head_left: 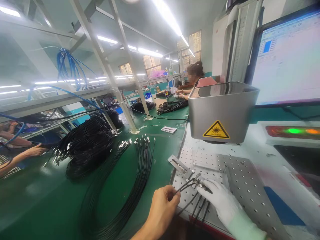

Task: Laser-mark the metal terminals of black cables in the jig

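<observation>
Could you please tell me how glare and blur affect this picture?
Head view: the overhead light strip glares white; head view: the monitor looks washed out, its text unreadable; head view: the cable loop blurs at lower left, while the warning label looks crisper.

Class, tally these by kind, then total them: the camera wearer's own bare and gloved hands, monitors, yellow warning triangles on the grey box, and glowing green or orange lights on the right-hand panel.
Bare left hand: 1
Gloved right hand: 1
Monitor: 1
Yellow warning triangle: 1
Green light: 1
Orange light: 1
Total: 6
</observation>
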A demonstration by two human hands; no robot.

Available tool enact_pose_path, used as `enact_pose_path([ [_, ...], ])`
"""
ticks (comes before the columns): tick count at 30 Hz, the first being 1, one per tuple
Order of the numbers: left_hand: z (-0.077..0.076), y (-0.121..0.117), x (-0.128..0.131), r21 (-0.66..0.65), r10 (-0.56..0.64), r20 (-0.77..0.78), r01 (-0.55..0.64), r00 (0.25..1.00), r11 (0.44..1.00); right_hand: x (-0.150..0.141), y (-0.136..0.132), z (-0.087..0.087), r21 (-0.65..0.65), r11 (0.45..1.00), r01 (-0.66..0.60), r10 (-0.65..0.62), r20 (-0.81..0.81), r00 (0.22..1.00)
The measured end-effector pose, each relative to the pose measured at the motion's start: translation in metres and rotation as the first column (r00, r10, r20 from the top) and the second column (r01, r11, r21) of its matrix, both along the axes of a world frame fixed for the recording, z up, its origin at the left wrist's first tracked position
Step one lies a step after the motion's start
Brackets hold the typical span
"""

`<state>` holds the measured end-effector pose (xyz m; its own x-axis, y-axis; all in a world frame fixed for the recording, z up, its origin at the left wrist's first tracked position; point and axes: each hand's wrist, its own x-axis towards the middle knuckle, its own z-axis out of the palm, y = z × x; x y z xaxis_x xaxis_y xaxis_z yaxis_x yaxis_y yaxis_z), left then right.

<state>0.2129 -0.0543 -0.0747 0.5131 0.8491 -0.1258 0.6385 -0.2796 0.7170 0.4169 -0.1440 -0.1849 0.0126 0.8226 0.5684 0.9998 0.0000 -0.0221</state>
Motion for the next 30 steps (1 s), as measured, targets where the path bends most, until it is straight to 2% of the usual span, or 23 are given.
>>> enact_pose_path([
  [6,-0.005,-0.001,-0.001,-0.009,0.000,0.029,0.000,1.000,1.000,-0.002,0.004,-0.013,0.027,0.999,0.023,-0.022,-0.033,0.999],
  [10,-0.004,-0.002,0.003,0.005,-0.006,-0.062,0.006,0.998,1.000,-0.001,0.010,-0.024,0.133,0.991,0.030,-0.025,-0.039,0.999],
  [12,-0.003,-0.004,0.005,0.011,-0.010,-0.120,0.012,0.993,1.000,-0.001,0.012,-0.026,0.137,0.990,0.026,-0.021,-0.041,0.999],
  [18,-0.003,-0.006,0.006,-0.014,-0.053,-0.186,0.052,0.981,0.999,-0.002,0.009,-0.012,0.105,0.994,-0.009,0.010,-0.002,1.000],
  [22,-0.005,-0.003,0.006,-0.064,-0.102,-0.222,0.089,0.970,0.994,-0.002,0.014,-0.007,0.153,0.988,-0.033,0.030,0.019,0.999],
  [27,-0.005,0.002,0.006,-0.174,-0.147,-0.180,0.116,0.973,0.978,-0.005,0.025,-0.012,0.212,0.977,0.007,-0.008,0.002,1.000],
  [30,-0.005,0.005,0.005,-0.225,-0.157,-0.132,0.125,0.979,0.966,-0.007,0.025,-0.008,0.193,0.981,0.027,-0.026,-0.010,1.000],
])
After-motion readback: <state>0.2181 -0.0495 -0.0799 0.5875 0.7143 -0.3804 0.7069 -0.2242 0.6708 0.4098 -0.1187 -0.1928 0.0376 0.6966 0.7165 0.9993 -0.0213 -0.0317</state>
